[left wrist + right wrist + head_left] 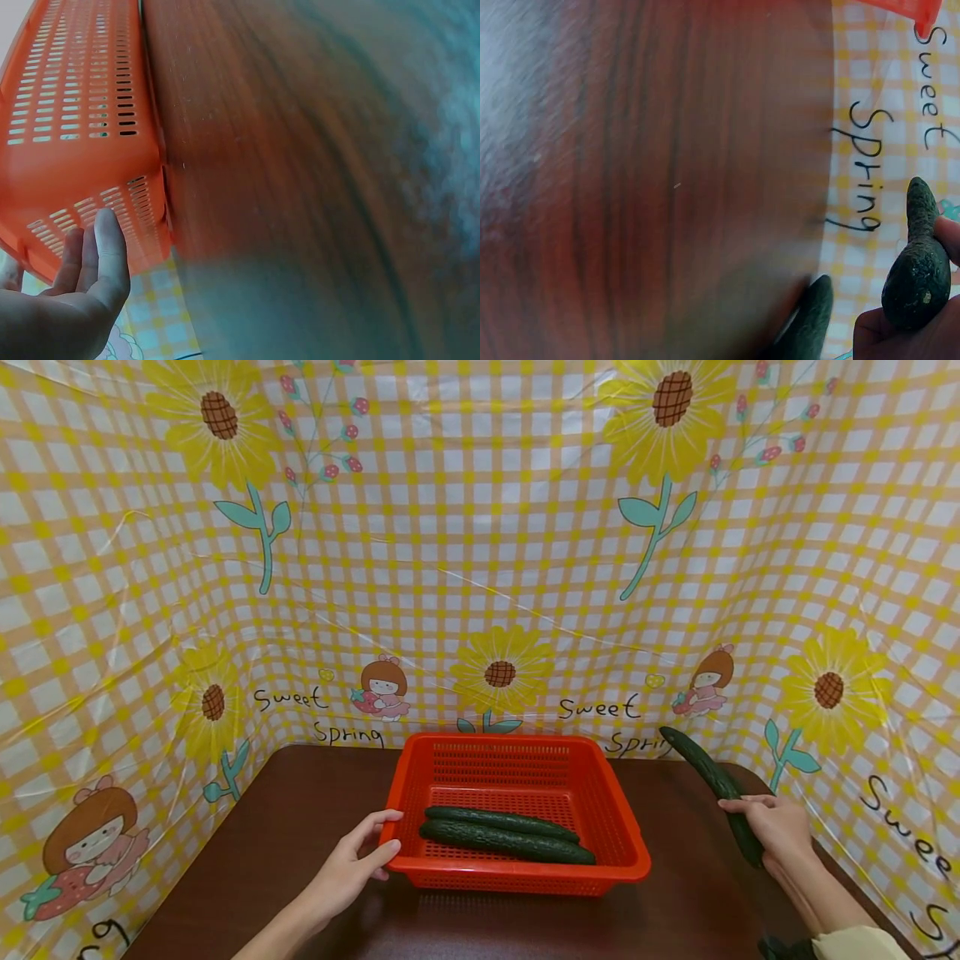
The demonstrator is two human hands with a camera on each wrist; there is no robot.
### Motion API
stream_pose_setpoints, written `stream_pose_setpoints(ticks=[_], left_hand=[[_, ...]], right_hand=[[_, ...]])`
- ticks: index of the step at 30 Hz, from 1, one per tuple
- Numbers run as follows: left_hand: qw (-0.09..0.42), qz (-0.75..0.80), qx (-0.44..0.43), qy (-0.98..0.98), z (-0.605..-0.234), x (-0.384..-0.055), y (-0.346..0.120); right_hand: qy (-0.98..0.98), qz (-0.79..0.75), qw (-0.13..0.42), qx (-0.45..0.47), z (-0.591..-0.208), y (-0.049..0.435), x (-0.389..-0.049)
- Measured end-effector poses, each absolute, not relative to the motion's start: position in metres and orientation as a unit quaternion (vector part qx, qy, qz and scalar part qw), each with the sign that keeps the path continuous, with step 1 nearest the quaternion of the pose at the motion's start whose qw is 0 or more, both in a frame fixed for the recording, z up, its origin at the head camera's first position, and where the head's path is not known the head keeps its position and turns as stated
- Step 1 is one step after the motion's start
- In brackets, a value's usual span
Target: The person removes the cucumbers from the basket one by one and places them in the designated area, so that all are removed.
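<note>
A red plastic basket (517, 867) with slotted walls stands on the table, and two dark green cucumbers (510, 842) lie side by side across its floor. My left hand (348, 860) holds the basket's left rim near the front corner, thumb on the rim; in the left wrist view its fingers (110, 240) reach along the outer wall. To the right of the basket, my right hand (780, 828) grips another cucumber (693, 757) above the table, its far end tilted up and leftward. In the right wrist view, one more cucumber (808, 322) shows low down, partly cut off by the frame.
The dark brown wooden table (315, 777) has rounded back corners. A checked cloth (465, 568) with sunflowers and lettering hangs around its back and sides, close behind the basket. Bare tabletop shows left of the basket and between the basket and my right hand.
</note>
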State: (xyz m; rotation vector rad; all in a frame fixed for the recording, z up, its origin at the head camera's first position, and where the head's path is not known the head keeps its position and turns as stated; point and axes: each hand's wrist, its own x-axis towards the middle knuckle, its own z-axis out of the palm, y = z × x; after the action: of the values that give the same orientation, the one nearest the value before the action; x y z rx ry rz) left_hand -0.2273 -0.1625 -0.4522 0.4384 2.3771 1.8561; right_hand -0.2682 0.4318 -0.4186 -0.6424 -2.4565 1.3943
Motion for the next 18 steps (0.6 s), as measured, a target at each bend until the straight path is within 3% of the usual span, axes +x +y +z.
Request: stream_pose_setpoints(ticks=[18], left_hand=[[0.047, 0.610, 0.139, 0.779, -0.452, -0.227, -0.162]], right_hand=[[-0.839, 0.481, 0.097, -0.236, -0.445, 0.452, -0.272]])
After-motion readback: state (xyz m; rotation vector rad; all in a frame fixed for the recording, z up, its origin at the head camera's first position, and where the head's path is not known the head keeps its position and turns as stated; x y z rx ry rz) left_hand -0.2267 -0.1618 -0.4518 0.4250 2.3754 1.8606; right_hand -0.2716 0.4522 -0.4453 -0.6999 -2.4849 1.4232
